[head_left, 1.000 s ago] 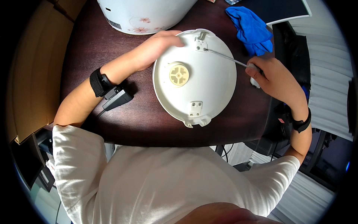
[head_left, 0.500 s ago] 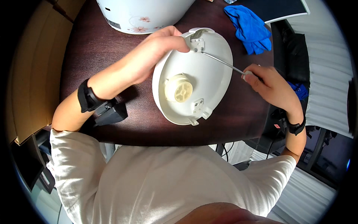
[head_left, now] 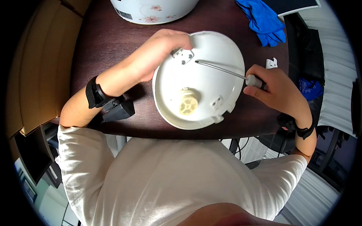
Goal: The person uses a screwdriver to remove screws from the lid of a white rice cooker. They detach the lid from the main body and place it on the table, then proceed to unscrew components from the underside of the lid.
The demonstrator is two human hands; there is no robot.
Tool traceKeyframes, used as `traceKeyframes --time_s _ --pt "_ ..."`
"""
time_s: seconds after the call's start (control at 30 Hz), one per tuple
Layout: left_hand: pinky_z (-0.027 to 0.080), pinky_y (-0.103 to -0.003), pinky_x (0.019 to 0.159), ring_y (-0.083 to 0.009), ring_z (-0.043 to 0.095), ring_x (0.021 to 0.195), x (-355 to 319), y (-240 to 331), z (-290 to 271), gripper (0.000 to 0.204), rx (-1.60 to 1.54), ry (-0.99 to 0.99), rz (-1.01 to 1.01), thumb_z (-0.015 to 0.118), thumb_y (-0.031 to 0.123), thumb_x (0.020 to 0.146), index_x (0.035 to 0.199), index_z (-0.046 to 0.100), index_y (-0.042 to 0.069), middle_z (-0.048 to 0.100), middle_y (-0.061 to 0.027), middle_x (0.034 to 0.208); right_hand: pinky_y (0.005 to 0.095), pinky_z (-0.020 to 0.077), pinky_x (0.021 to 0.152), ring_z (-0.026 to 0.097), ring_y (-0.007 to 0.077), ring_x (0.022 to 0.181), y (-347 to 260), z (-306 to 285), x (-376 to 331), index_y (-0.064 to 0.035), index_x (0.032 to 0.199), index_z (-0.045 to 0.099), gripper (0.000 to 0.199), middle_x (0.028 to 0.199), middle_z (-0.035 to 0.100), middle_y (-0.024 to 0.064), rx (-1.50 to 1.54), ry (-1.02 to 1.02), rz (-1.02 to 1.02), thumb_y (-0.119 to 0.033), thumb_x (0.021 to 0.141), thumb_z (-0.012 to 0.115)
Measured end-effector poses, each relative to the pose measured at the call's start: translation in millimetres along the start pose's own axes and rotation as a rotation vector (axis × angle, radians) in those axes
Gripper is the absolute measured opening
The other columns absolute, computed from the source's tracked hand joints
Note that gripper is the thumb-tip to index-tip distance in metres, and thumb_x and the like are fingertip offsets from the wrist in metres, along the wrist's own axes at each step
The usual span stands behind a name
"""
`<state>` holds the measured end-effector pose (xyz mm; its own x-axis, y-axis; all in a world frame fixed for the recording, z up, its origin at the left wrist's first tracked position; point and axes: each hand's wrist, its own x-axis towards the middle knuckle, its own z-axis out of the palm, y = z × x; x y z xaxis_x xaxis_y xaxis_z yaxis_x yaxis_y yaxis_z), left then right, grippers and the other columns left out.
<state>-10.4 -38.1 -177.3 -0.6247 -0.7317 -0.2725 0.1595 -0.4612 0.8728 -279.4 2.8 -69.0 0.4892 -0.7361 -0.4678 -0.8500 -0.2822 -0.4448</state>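
The white appliance body (head_left: 152, 9) is cut off by the top edge — only its lower rim shows. The screwdriver (head_left: 222, 69) handle is buried inside the right hand (head_left: 275, 88). The left hand (head_left: 158, 52) hides the round lid (head_left: 200, 81) rim beneath its fingers. The small white piece (head_left: 271, 63) on the tabletop (head_left: 113, 41) is too small to identify — a dark screen (head_left: 292, 3) leaves the frame above.

A lid (head_left: 200, 81) lies on the table (head_left: 109, 41); a cooker (head_left: 152, 9) stands behind it, a cloth (head_left: 264, 20) at back right, a small bracket (head_left: 271, 63) to its right.
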Motion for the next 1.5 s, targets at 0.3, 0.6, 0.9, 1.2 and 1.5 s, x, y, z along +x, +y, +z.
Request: traceKeyframes --time_s 0.3,0.6,0.9,1.2,1.5 --pt "0.047 -0.028 0.079 -0.0147 0.057 0.088 -9 2 27 0.034 -0.078 0.367 0.104 0.057 0.020 0.085 0.109 0.050 -0.004 0.059 -0.0117 0.095 0.0366 0.0434 0.057 0.060 0.0319 0.065 -6 2 -4 -0.0042 0.097 0.056 0.021 0.071 0.060 0.0150 -0.072 0.117 0.009 -0.022 0.087 0.063" --pt "0.049 -0.027 0.083 -0.0148 0.060 0.094 -2 -17 17 0.036 0.015 0.254 0.141 0.050 0.012 0.091 0.122 0.046 -0.004 0.060 -0.0114 0.105 0.0389 0.0462 0.056 0.061 0.0326 0.064 -17 18 1 -0.0061 0.098 0.057 0.017 0.069 0.062 0.0139 -0.154 0.113 -0.132 -0.019 0.088 0.059" --pt "0.049 -0.027 0.083 -0.0147 0.060 0.092 -4 -18 22 0.033 0.032 0.285 0.227 0.047 0.010 0.090 0.120 0.048 -0.006 0.060 -0.0120 0.104 0.0401 0.0452 0.055 0.060 0.0327 0.062 -29 20 2 -0.0066 0.098 0.056 0.017 0.068 0.061 0.0143 -0.284 0.100 -0.129 -0.019 0.088 0.058" --pt "0.047 -0.026 0.083 -0.0144 0.059 0.091 -2 -19 21 0.034 0.091 0.298 0.239 0.046 0.009 0.089 0.120 0.050 -0.005 0.061 -0.0113 0.103 0.0387 0.0427 0.054 0.058 0.0346 0.062 -32 15 2 -0.0064 0.101 0.057 0.019 0.070 0.060 0.0157 -0.308 0.080 -0.095 -0.017 0.086 0.061" --pt "0.046 -0.025 0.079 -0.0118 0.058 0.085 1 -17 25 0.028 0.122 0.380 0.237 0.047 0.013 0.093 0.113 0.056 -0.004 0.062 -0.0074 0.095 0.0409 0.0380 0.051 0.052 0.0348 0.054 -43 -9 22 -0.0014 0.076 0.055 0.033 0.058 0.053 0.0162 -0.641 0.132 -0.205 -0.031 0.089 0.058"
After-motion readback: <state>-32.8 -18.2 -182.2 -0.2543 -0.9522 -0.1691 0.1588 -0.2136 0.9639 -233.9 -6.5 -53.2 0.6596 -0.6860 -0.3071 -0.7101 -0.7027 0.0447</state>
